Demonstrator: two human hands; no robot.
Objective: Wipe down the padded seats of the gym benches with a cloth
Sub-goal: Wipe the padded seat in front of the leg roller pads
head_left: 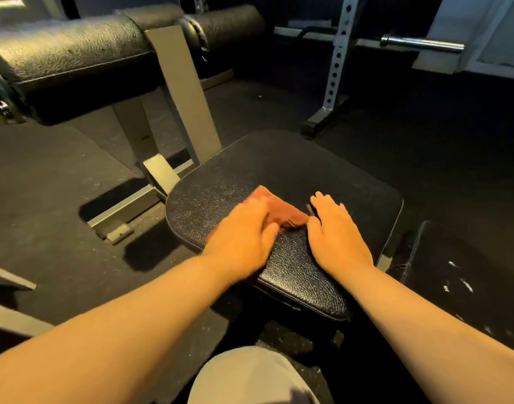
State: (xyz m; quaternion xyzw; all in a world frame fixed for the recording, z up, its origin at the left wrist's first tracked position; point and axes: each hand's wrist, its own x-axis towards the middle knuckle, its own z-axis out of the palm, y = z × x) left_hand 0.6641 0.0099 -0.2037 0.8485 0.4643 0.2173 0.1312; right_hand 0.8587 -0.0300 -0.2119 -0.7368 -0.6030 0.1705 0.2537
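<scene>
Seat pad (293,170): black, textured, rounded corners; we see its left edge near the grey frame (159,173) and its near edge above our knee (250,374).
Cloth (279,208): reddish-brown, folded, lying on the pad left of centre, well inside every edge.
Left hand (244,231): blurred, on the cloth's near side, pressing it to the pad; whether its fingers are straight or curled we cannot tell.
Right hand (334,231): flat on the pad just beside the cloth, fingers straight and released.
Open room: bare pad beyond and right of the hands; dark floor (425,147) all round.
Beyond: roller pads (75,51); rack upright (336,62); bar (422,43).
</scene>
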